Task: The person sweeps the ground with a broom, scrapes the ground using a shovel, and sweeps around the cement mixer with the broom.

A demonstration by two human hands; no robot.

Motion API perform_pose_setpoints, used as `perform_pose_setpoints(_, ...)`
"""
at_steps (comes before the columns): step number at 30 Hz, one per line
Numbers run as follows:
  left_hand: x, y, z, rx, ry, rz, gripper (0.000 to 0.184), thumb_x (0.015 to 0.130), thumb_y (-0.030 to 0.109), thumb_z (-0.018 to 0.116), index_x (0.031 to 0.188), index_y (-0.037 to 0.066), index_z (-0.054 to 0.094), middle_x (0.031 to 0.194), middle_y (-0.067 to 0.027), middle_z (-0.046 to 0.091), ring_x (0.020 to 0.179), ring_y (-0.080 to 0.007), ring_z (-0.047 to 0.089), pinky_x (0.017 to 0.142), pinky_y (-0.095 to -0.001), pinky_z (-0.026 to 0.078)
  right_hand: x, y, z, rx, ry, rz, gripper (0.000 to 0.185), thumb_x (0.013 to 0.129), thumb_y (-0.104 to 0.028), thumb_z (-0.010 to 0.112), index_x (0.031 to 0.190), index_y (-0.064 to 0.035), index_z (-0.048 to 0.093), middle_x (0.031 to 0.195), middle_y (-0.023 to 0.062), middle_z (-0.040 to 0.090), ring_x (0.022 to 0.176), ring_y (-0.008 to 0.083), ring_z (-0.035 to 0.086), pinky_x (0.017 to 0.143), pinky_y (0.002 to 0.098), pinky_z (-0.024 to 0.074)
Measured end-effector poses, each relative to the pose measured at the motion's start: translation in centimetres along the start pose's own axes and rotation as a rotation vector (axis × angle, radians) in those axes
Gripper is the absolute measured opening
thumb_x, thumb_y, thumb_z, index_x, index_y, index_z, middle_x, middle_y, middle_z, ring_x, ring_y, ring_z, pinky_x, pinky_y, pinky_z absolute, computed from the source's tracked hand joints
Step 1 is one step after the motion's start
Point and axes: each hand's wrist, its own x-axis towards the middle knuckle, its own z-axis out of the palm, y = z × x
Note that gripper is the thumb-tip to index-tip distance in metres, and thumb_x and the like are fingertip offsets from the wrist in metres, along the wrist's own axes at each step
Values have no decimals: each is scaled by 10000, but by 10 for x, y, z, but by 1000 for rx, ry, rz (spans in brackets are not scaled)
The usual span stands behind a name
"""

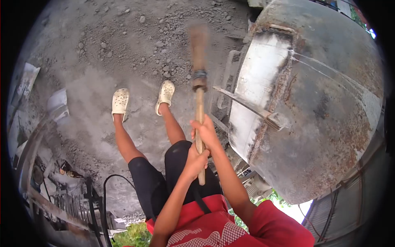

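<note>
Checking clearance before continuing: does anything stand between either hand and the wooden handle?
Nothing visible does: the left hand and right hand both grip the wooden handle directly. Off to the right, a narrow bar juts from the rounded metal shell toward the handle, but does not come between it and the hands.

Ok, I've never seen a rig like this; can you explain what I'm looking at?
There's no robot here: these are a person's bare hands, seen in one picture from a camera worn on the head. The left hand and, farther up the shaft, the right hand grip a wooden-handled tool; its far end is blurred. Below is dusty ground with loose stones and pale clogs on the feet. At right stands a large, rusty metal shell.
</note>
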Motion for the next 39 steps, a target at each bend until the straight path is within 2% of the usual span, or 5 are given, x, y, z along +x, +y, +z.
perform_pose_setpoints(12,154,102,-76,393,156,208,177,730,202,565,633,68,500,492,3,444,424,-110,439,418,-260,337,179,-53,54,-317,-93,34,115,746,-71,485,787,28,526,674,112,576,623,213,587,585,361,476)
perform_pose_setpoints(16,113,-45,-74,501,453,358,606,705,44,545,1250,9,281,1152,-214,451,1042,-312,493,866,-348,379,120,47,38,-412,-164,64,262,718,-103,543,940,37,537,594,121,572,560,207,594,489,353,461)
perform_pose_setpoints(20,-4,-5,-22,464,424,173,314,771,107,516,1029,-46,422,635,-75,530,417,-124,469,363,-267,379,10,39,37,145,-170,28,116,761,-71,529,848,-8,486,559,37,475,386,142,453,352,288,369)
perform_pose_setpoints(34,6,-86,-98,1386,162,30,352,700,153,562,958,-76,496,717,-185,593,520,-182,582,436,-301,454,-17,190,20,889,92,603,183,795,-185,596,837,-71,459,597,19,460,479,142,481,431,287,416)
perform_pose_setpoints(39,-2,-1,-167,943,214,-334,230,707,154,538,841,-27,489,584,-70,533,463,-146,514,421,-274,409,39,194,121,706,118,494,88,794,-148,536,785,-76,486,624,31,458,491,167,464,449,320,441)
